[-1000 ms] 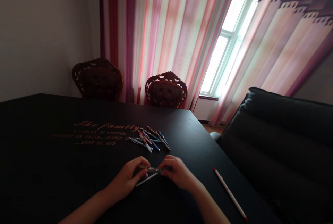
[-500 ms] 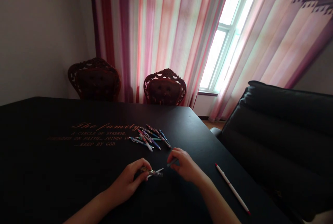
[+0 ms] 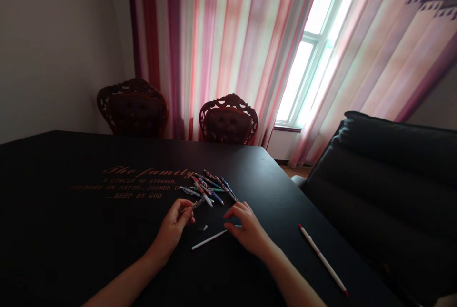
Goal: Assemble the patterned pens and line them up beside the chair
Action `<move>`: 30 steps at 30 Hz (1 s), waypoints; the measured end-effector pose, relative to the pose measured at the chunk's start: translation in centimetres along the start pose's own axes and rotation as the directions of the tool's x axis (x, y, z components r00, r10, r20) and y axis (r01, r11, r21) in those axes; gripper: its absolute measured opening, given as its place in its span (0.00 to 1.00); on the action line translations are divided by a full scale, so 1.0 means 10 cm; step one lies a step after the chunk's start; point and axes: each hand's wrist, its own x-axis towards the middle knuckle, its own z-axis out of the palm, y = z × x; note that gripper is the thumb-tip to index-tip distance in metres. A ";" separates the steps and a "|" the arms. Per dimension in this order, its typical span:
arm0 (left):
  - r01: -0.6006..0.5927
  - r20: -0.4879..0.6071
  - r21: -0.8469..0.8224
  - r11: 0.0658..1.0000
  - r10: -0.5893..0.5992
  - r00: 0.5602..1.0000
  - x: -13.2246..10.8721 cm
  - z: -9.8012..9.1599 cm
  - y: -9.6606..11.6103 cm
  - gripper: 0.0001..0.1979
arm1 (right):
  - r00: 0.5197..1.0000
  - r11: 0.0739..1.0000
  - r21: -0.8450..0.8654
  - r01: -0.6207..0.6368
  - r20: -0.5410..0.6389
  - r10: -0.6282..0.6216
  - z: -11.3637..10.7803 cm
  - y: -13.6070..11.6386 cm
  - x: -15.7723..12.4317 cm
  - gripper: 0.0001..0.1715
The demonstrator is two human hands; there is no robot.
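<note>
My left hand (image 3: pixel 173 227) is closed in a pinch on a patterned pen barrel (image 3: pixel 193 205), whose tip points toward a pile of several patterned pens (image 3: pixel 209 188). My right hand (image 3: pixel 247 228) rests on the black table (image 3: pixel 89 240), its fingers curled over one end of a thin white refill (image 3: pixel 209 240) that lies flat between the hands. A tiny pale part (image 3: pixel 204 227) lies on the table just above the refill.
A white pen with red ends (image 3: pixel 323 260) lies alone to the right, near the table's edge. Gold lettering (image 3: pixel 143 183) marks the tabletop. Two carved chairs (image 3: pixel 228 119) stand at the far side, a dark padded chair (image 3: pixel 385 193) on the right.
The pen held between both hands has come apart. My left hand has carried the barrel up toward the pile. The refill and a small part now lie on the table by my right hand.
</note>
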 end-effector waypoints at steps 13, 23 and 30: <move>0.020 -0.011 -0.044 0.999 -0.020 1.000 0.01 -0.02 -0.08 0.14 | 0.995 0.991 -0.085 0.100 0.006 -0.100 0.47 -0.45 0.24 0.05; 0.034 0.005 -0.067 0.997 -0.034 0.999 0.03 -0.02 -0.05 0.13 | 0.983 0.986 0.166 -0.031 -0.172 0.060 0.46 -0.41 0.29 0.04; 0.046 0.113 0.013 0.999 -0.047 0.992 0.00 -0.01 0.05 0.12 | 0.951 0.950 0.308 0.038 -0.304 0.061 0.24 -0.35 0.30 0.06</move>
